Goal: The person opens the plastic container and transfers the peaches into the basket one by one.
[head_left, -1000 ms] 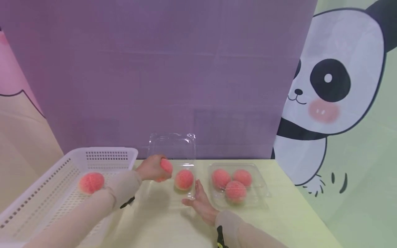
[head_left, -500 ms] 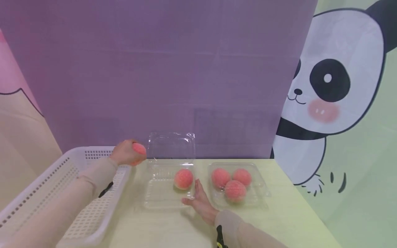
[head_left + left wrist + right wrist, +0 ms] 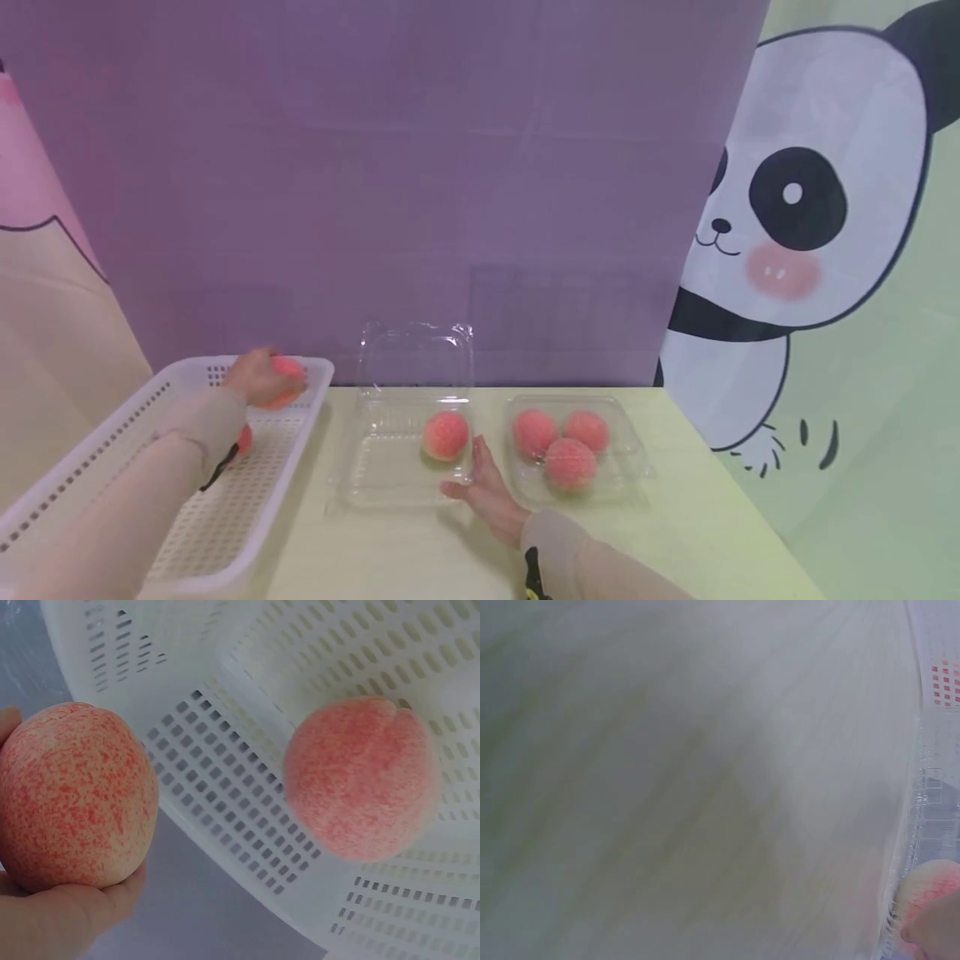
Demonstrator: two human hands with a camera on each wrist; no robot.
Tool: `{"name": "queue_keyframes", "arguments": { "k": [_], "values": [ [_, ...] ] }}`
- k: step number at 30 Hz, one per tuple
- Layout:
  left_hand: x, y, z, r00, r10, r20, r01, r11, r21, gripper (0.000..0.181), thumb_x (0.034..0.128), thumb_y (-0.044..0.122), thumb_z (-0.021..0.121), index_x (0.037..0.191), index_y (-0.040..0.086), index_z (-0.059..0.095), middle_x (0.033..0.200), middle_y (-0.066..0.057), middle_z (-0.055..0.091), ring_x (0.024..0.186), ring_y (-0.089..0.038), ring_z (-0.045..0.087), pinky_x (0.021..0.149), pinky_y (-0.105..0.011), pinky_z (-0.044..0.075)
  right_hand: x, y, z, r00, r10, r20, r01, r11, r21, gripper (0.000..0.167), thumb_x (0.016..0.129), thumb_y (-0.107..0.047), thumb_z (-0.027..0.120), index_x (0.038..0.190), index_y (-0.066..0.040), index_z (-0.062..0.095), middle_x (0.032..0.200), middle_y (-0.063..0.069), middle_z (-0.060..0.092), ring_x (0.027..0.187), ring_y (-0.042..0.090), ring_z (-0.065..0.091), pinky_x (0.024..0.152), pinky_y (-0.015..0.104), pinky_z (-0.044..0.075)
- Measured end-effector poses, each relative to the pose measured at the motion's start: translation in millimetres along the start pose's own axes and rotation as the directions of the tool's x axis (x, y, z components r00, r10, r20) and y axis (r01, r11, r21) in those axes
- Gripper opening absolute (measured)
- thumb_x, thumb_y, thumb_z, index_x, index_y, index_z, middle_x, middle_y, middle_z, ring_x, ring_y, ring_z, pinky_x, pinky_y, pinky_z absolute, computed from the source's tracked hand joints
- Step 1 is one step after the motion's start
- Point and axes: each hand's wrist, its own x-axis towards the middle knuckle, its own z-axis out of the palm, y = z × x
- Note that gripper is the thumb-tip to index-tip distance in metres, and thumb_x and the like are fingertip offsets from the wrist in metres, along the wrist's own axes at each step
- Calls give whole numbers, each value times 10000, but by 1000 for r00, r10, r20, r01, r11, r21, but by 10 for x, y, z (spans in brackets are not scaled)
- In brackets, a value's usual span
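My left hand (image 3: 258, 377) grips a pink peach (image 3: 287, 383) over the far end of the white basket (image 3: 258, 525). In the left wrist view, thumb and fingers curl round that peach (image 3: 79, 799). A second peach (image 3: 364, 778) lies inside the basket, mostly hidden by the sleeve in the head view. My right hand (image 3: 491, 496), fingers extended and thumb spread, rests at the right front of a clear plastic clamshell box (image 3: 386, 492) with its lid raised. One peach (image 3: 446, 436) sits in that box's right half.
Right of my right hand stands another clear clamshell (image 3: 618, 492) holding three peaches (image 3: 570, 464). Both boxes rest on a pale wooden table (image 3: 390, 554). A purple cloth (image 3: 420, 183) hangs behind the table.
My left hand has carried its peach leftward from above the clear box to over the basket. The right hand has stayed where it was.
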Motion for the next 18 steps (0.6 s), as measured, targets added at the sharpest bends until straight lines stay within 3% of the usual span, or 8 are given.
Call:
{"name": "queue_keyframes", "arguments": {
  "k": [5,10,15,18],
  "values": [
    [43,-76,53,1000,-22,6,22,1000,-6,873,762,397,655,1318,-163,279,1209,-367,440,1087,-480,435,897,-536,418,-14,7,-11,1000,-2,7,2,1000,14,999,774,-113,671,1460,-45,-53,1520,188,-39,1389,376,-15,1096,568,10],
    [84,-180,161,999,-33,26,34,999,-41,777,754,383,646,1252,-144,365,1055,-291,536,950,-388,514,789,-437,473,-17,19,-7,1000,-2,8,2,1000,29,1003,769,-107,675,1460,-41,-49,1520,187,-40,1391,371,-19,1100,559,8],
    [115,-268,261,999,-35,30,36,999,-32,778,745,368,651,1224,-177,369,988,-277,552,892,-367,527,727,-413,487,3,35,-4,1000,-4,4,4,1000,28,1000,770,-103,675,1462,-45,-44,1522,186,-33,1392,369,-12,1104,554,12],
    [126,-295,326,998,-36,48,40,996,-76,623,742,330,649,1125,-129,476,874,-208,604,793,-296,571,654,-358,497,9,35,-3,1000,-2,-2,2,1000,27,997,771,-100,675,1464,-50,-40,1523,185,-27,1392,369,-8,1104,555,15]
  ]
}}
